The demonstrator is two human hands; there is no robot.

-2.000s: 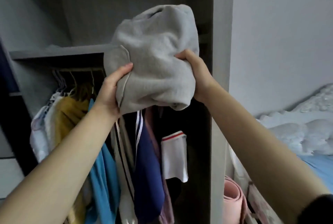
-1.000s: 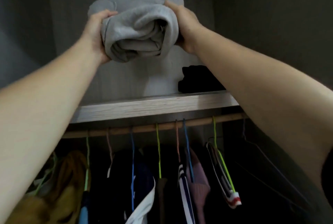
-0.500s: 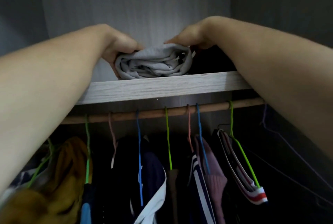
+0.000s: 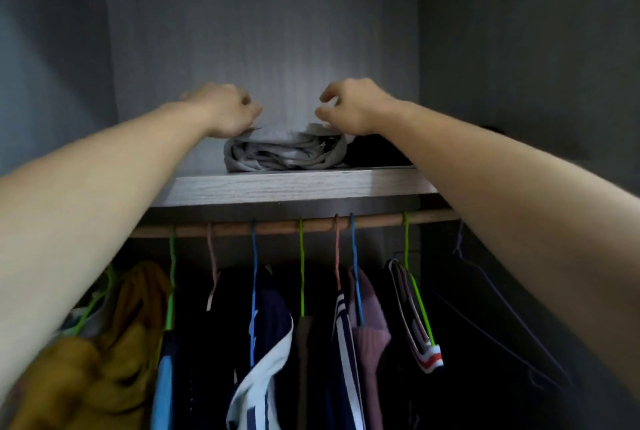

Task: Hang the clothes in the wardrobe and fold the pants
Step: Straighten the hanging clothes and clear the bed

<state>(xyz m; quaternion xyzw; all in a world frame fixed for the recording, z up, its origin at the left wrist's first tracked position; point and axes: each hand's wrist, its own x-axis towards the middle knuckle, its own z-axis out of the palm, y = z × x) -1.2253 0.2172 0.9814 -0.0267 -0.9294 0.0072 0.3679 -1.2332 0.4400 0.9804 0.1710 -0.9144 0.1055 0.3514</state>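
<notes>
Folded grey pants (image 4: 284,152) lie on the wardrobe's upper shelf (image 4: 294,187), near its front edge. My left hand (image 4: 225,111) is just above their top left corner with bent fingers that touch the fabric. Over the top right corner my right hand (image 4: 349,104) hovers, its fingers loosely curled and holding nothing. Both forearms reach up into the shelf space.
A black folded garment (image 4: 374,152) sits on the shelf right beside the pants. Below the shelf a wooden rod (image 4: 277,227) carries several coloured hangers with clothes, among them a mustard garment (image 4: 131,325) and a pink sweater (image 4: 370,325). Bare dark hangers (image 4: 502,308) hang at the right.
I lifted the folded grey pants up and set them on the upper shelf. Both hands have since loosened and risen off the bundle.
</notes>
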